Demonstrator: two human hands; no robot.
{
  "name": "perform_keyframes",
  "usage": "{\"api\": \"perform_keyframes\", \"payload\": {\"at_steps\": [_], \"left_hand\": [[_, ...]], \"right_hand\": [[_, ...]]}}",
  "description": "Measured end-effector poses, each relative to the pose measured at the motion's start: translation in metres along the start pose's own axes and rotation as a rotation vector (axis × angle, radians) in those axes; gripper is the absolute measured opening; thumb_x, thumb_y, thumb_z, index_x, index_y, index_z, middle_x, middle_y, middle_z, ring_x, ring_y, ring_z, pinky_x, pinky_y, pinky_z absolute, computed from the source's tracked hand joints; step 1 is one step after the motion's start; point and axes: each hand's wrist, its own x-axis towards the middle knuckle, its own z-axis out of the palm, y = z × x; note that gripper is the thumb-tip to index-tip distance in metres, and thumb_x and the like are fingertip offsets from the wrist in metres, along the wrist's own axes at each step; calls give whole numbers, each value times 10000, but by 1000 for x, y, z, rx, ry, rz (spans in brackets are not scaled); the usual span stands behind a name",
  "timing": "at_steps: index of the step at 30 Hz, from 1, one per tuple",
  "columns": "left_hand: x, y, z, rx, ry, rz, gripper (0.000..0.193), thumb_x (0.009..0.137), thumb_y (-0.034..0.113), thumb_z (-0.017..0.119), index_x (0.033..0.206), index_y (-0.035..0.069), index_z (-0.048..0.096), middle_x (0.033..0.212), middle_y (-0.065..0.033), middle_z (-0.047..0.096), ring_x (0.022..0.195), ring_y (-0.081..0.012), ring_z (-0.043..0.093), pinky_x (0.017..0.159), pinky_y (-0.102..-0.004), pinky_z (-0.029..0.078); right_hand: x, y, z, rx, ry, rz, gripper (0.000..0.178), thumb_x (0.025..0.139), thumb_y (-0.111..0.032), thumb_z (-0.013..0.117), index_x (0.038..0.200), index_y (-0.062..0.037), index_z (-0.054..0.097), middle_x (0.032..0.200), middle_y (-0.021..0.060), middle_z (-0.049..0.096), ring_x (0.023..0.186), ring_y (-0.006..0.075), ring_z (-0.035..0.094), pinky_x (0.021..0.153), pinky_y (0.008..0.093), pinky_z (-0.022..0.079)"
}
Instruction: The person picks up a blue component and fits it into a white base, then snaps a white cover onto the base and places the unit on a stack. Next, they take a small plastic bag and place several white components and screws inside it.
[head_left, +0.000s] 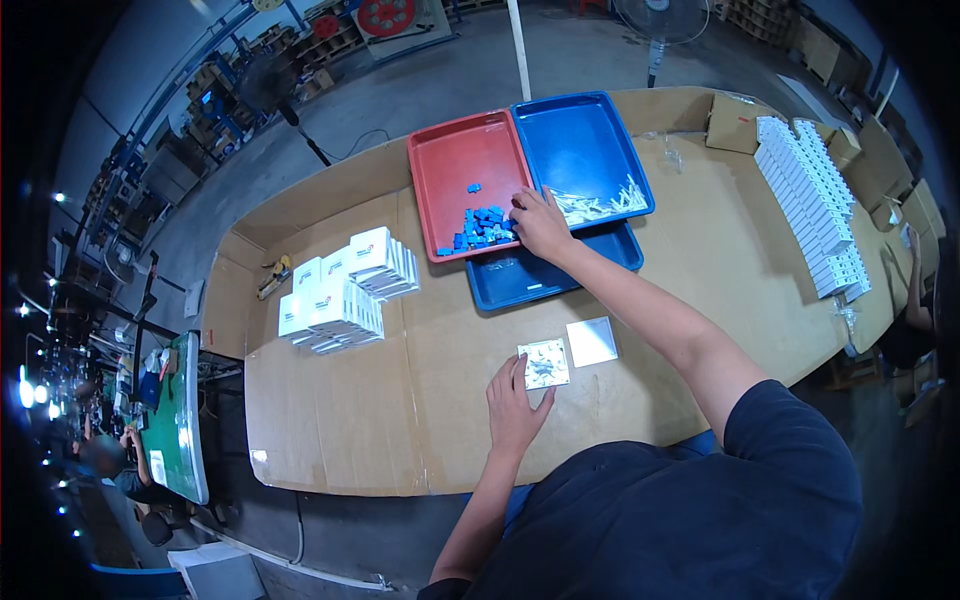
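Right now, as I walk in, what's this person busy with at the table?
The person's right hand is over the right edge of the red tray, by small blue pieces; whether it holds one is hidden. The left hand touches the left side of a white square part on the table. A flat white square lies right of that part, and white stacks stand farther left.

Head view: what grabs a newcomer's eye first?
Likely the red tray and the blue tray beside it, at the far side of the table, with the right hand by the blue parts in the red tray. Then the white rows at the right end and the white stacks left of the trays.
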Motion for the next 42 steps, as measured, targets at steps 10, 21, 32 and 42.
{"api": "perform_keyframes", "payload": {"at_steps": [10,21,32,42], "left_hand": [[1,0,-2,13,0,-1,782,870,361,794,1484,21,448,1458,-194,499,1328,-367,494,1103,-484,386],[-3,4,2,5,-16,-16,794,866,358,796,1479,-4,445,1501,-206,486,1374,-377,473,1135,-489,364],[8,-4,1,7,-72,-59,917,836,420,806,1545,18,386,1579,-194,437,1482,-388,382,1210,-559,276],[1,-11,4,-93,-64,-105,948,805,426,827,1544,26,388,1569,-174,451,1494,-375,374,1232,-566,246]], "right_hand": [[14,-20,-86,1561,57,457,159,906,-81,793,985,-36,663,1046,94,745,894,152,700,837,324,587],[-35,-35,-198,2225,-63,318,572,960,-152,744,1479,-89,512,1123,92,660,854,125,667,738,260,625],[-184,-75,-98,2045,-387,921,399,1019,-42,645,1396,43,544,1229,149,675,1129,231,713,995,303,609],[-198,-86,-93,1846,-531,890,442,980,21,665,1398,85,535,1282,179,667,1179,265,702,1017,326,589]]}}
